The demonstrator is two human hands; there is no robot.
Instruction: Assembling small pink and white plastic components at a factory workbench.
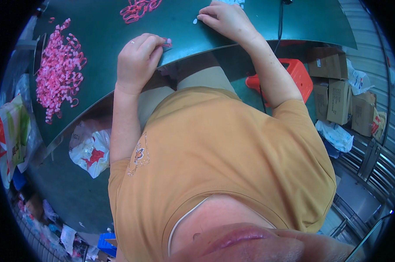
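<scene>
My left hand is closed at the near edge of the green table, thumb and forefinger pinching a small pink hair tie with a pale piece on it. Over the table to the right, my right hand has its fingers bent and drawn together; whatever lies between the fingertips is hidden. Right beside those fingertips lies a small white oval piece. More white pieces show just beyond that hand at the top edge.
A large heap of pink-and-white hair ties covers the table's left part. Plain pink loops lie at the far middle. A black cable hangs over the right side. Below stand a red stool, cardboard boxes and a plastic bag.
</scene>
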